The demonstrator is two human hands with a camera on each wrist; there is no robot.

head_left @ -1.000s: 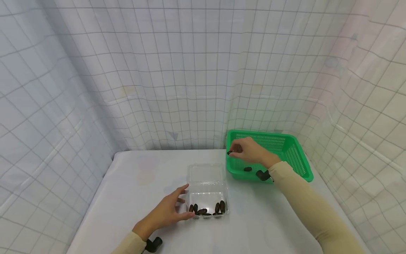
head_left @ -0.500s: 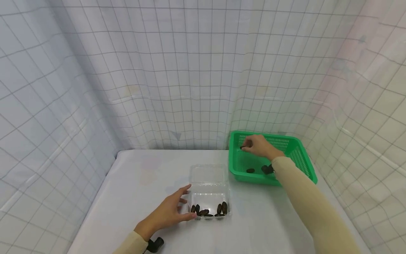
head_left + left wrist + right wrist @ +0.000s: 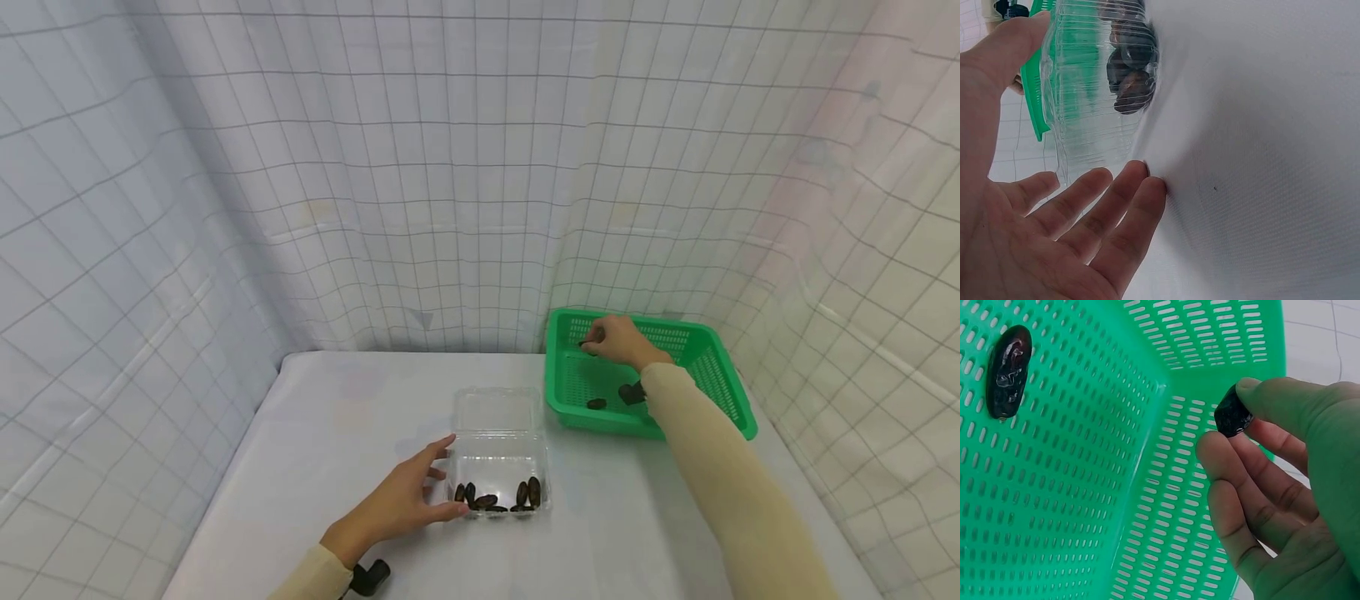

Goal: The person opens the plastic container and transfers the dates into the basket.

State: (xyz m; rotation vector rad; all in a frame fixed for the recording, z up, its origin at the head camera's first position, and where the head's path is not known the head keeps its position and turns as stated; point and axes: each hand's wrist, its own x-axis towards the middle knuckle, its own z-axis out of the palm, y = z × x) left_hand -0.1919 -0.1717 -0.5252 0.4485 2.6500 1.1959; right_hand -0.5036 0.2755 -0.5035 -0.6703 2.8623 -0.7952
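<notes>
Between its thumb and fingers, my right hand [image 3: 626, 342] pinches a dark, glossy date [image 3: 1232, 414] over the back left part of a green slotted basket [image 3: 555, 379]. One more date [image 3: 1009, 372] lies on the basket floor. My left hand [image 3: 405, 500] is at the left side of a clear plastic clamshell box [image 3: 495, 467], its fingers spread and fairly straight. The thumb touches the box near its front left corner. Several dates [image 3: 487, 502] lie along the front of the box, some at its left and right corners.
The box's clear lid [image 3: 497, 410] is folded back flat behind it. A white cloth covers the table [image 3: 360, 417]. White gridded curtains [image 3: 442, 208] surround the back and both sides. A black camera [image 3: 371, 577] sits on the left wrist.
My right hand, with the date, has moved from the basket's left rim rightward and back over the basket. The left hand holds its place by the box. The head view has shifted slightly.
</notes>
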